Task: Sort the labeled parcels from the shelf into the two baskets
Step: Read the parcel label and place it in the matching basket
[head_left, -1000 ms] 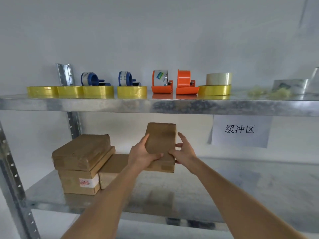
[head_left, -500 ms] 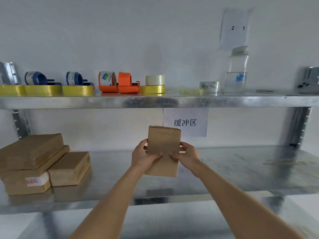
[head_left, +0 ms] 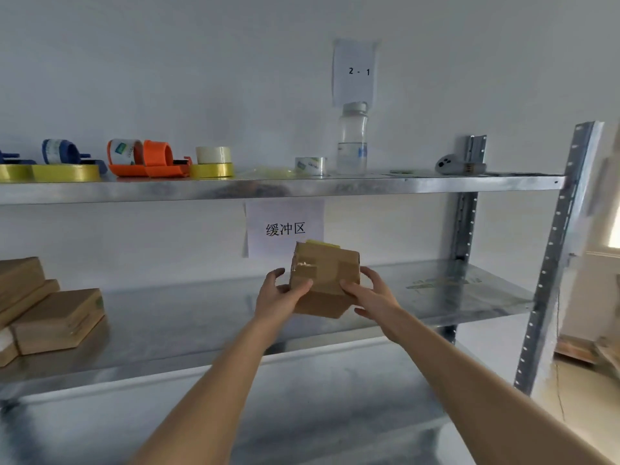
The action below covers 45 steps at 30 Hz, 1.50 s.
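I hold a brown cardboard parcel point(head_left: 327, 276) in the air in front of the middle metal shelf point(head_left: 436, 297). Clear tape crosses its face and a yellow slip shows at its top edge. My left hand point(head_left: 280, 295) grips its left side and my right hand point(head_left: 367, 293) grips its right side. More brown parcels point(head_left: 57, 318) lie stacked at the far left of the same shelf, one with a white label at the frame edge. No basket is in view.
The upper shelf point(head_left: 285, 187) carries yellow tape rolls, blue and orange tape dispensers point(head_left: 147, 159), a clear bottle point(head_left: 352, 142) and a grey device point(head_left: 449, 164). A paper sign point(head_left: 285, 226) hangs behind the parcel. Steel uprights point(head_left: 557, 256) stand at the right.
My view has swung right, so the parcel stack slid to the left edge. The parcel has turned in my hands from upright to a taped face with a yellow slip showing.
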Each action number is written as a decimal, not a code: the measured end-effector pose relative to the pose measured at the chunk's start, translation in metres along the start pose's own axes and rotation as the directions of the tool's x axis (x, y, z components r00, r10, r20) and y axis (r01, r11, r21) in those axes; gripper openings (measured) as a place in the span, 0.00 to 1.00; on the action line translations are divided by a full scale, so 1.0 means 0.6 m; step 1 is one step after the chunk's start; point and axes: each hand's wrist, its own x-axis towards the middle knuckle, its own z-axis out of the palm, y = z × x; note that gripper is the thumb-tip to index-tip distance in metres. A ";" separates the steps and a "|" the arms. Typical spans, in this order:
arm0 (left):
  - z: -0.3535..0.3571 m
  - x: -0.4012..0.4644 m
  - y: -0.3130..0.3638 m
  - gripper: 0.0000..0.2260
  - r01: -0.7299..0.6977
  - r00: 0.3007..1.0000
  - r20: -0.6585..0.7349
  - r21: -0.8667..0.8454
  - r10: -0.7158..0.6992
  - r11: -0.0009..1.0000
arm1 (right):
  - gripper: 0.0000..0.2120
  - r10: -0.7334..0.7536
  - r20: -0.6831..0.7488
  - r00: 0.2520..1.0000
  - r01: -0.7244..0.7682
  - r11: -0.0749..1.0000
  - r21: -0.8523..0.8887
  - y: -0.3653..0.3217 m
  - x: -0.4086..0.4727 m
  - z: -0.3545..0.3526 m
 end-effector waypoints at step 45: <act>0.761 -0.379 0.030 0.40 -0.342 0.412 0.872 -0.122 0.265 0.932 | 0.39 0.053 -0.627 0.777 -0.265 0.931 -0.250 0.158 -0.514 -0.682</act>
